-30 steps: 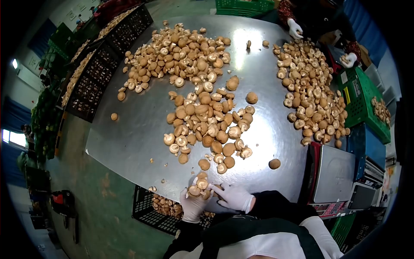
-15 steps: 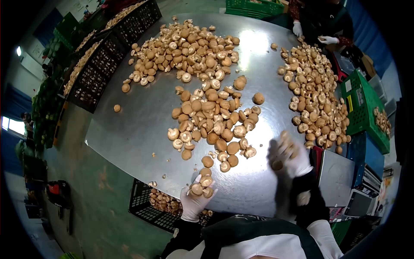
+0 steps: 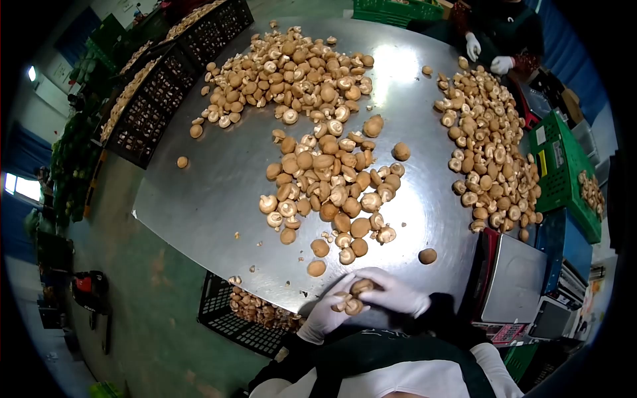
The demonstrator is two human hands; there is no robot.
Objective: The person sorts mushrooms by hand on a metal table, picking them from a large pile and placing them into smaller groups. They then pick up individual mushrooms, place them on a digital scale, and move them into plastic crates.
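My left hand [image 3: 324, 320], in a white glove, is closed around several brown mushrooms [image 3: 348, 304] close to my body at the table's front edge. My right hand [image 3: 396, 292], also gloved, meets it from the right, with its fingers closed on a mushroom [image 3: 361, 286] just above the others. Beyond both hands lies a loose heap of mushrooms [image 3: 325, 172] on the metal table [image 3: 212, 199]. One lone mushroom [image 3: 316, 268] rests close to my left hand, and another mushroom [image 3: 428, 256] lies to the right.
Mushroom piles cover the back [image 3: 285, 73] and right side [image 3: 494, 146] of the table. A black crate [image 3: 212, 312] with mushrooms sits below the front edge. Black crates [image 3: 149, 123] line the left, a green crate [image 3: 554, 159] the right. A co-worker's gloved hands [image 3: 502, 64] are at the far right.
My right hand has moved left from the table's right part to my left hand and now grips a mushroom there. My left hand has shifted right and nearer my body.
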